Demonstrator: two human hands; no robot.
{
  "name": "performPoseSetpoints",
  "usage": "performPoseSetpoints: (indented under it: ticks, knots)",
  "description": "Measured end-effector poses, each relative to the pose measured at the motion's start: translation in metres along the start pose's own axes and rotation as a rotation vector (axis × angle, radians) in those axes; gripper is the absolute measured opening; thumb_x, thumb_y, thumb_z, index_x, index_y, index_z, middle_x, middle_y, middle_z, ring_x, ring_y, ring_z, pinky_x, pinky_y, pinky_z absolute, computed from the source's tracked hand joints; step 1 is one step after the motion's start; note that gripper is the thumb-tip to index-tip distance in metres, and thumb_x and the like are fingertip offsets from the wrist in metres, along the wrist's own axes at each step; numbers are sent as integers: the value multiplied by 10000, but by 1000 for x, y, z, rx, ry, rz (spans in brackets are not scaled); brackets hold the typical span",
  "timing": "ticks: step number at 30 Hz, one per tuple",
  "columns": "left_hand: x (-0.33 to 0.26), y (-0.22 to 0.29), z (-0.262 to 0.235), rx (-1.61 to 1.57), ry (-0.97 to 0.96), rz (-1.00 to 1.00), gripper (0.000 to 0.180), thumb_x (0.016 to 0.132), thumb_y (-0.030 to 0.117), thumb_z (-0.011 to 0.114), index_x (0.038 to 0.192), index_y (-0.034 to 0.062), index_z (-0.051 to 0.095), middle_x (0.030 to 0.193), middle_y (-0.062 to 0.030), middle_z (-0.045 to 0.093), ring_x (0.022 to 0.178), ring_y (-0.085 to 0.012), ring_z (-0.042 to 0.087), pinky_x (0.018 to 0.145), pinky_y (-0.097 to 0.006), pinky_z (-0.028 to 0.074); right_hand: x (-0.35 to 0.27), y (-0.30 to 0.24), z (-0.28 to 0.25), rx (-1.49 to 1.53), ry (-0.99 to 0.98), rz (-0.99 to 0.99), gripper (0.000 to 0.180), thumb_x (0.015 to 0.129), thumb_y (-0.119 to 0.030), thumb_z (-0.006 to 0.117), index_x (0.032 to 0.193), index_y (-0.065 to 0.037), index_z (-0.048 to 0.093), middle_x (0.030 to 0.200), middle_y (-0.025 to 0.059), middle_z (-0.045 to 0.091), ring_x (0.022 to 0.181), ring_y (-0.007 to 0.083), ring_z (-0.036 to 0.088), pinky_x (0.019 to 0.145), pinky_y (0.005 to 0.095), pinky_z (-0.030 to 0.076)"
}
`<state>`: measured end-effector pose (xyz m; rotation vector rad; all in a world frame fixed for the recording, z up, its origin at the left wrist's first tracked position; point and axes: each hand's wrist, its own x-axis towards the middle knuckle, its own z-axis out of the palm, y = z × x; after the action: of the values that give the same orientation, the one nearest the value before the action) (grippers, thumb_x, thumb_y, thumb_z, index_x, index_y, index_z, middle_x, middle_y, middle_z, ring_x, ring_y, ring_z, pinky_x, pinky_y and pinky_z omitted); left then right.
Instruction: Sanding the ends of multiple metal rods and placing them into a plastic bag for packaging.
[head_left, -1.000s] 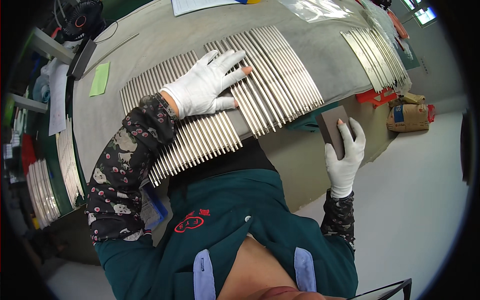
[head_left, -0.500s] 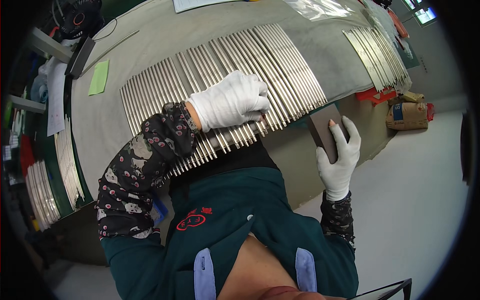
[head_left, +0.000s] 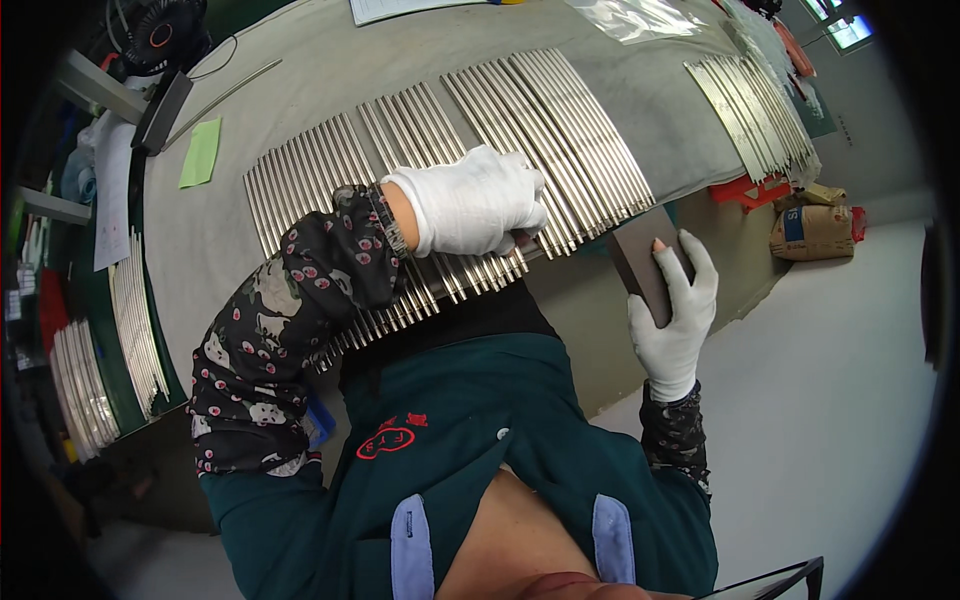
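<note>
- Nearest the body, the right hand (head_left: pixel 672 318) in a white glove holds a flat dark block (head_left: pixel 640 262) against the near edge of the counter (head_left: pixel 640 110); its fingers (head_left: pixel 700 270) are wrapped round the block, one bare fingertip showing on its face.
- The block stands just at the near ends of the metal rods (head_left: pixel 470 150), at the right side of the row, touching or almost touching them; the contact itself I cannot make out.
- The left hand (head_left: pixel 470 205), gloved too, lies palm down on the rods near their near ends, fingers curled loosely and pressing rather than gripping; it holds nothing that I can see.
- The rods lie side by side in a broad fan across the grey counter, with small gaps splitting them into groups.
- By my judgement the step in hand is squaring up the rod ends: one hand pins the row, the other brings the block to the ends.
- The next move seems to call for a flat, even push of the block along the ends while the left hand keeps the rods from riding over each other.
- Farther off, a second bundle of rods (head_left: pixel 752 105) lies at the right, a green note (head_left: pixel 201 152) at the left, and a sheet of paper (head_left: pixel 400 8) at the far edge.
</note>
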<state>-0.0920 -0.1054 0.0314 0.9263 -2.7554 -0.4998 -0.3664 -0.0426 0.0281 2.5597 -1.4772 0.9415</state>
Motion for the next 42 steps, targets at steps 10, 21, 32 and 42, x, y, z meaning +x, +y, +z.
performPoseSetpoints:
  ticks: [10, 21, 32, 42]
  knots:
    - [-1, -15, 24, -287, 241, 109, 133, 747, 117, 727, 846, 76, 649, 789, -50, 637, 775, -237, 623, 697, -340, 512, 5, -13, -2, 12, 0, -24, 584, 607, -50, 659, 1184, -75, 577, 1266, 209, 473, 1076, 367, 496, 919, 440, 433]
    - [2, -21, 31, -243, 290, 106, 154, 728, 130, 746, 835, 75, 649, 763, -61, 640, 737, -248, 632, 681, -349, 502, 21, -34, 0, -261, -22, -96, 529, 611, -117, 712, 1128, -76, 605, 1231, 232, 478, 1010, 376, 495, 838, 449, 451]
    - [4, -18, 28, -297, 201, 46, 160, 811, 211, 686, 852, 61, 652, 753, -104, 644, 767, -294, 638, 753, -386, 497, 18, -53, -3, -193, -29, -190, 497, 614, -120, 707, 1101, -89, 614, 1220, 216, 489, 992, 360, 511, 830, 433, 466]
    - [4, -15, 28, -295, 213, 32, 136, 763, 133, 726, 846, 59, 647, 767, -92, 641, 758, -270, 641, 708, -363, 499, 8, -73, 6, -5, -257, -337, 499, 609, -132, 715, 1097, -108, 612, 1206, 215, 495, 986, 362, 520, 802, 426, 477]
